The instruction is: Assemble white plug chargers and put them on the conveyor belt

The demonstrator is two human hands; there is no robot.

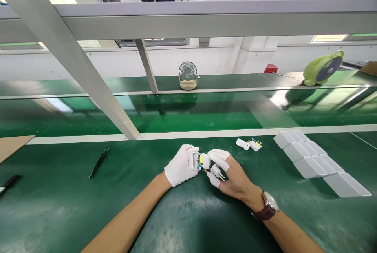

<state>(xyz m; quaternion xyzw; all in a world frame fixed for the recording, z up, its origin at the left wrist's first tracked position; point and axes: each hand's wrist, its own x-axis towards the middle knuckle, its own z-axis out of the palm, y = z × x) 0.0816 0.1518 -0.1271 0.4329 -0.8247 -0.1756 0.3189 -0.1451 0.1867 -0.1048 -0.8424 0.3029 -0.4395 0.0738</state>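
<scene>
In front of me, my left hand (pixel 183 166), in a white glove, is closed around a white charger housing (pixel 193 161). A small circuit board (pixel 201 160) with a yellow-marked component sits at the housing's open side; how far inside it lies, I cannot tell. My right hand (pixel 228 170), with white coverings on its fingers, pinches the board's other end. A white plug piece with prongs (pixel 217 172) is also held among the right fingers. Beyond the right hand lie a white plug cover (pixel 243 144) and another circuit board (pixel 255 144).
Several white housings (pixel 312 157) lie in a slanting row on the green table (pixel 132 190) at right. A black pen (pixel 99 162), a marker (pixel 10 183) and cardboard (pixel 13 145) are left. A conveyor belt (pixel 191 113), metal frame (pixel 97 84) and fans (pixel 187 74) stand beyond.
</scene>
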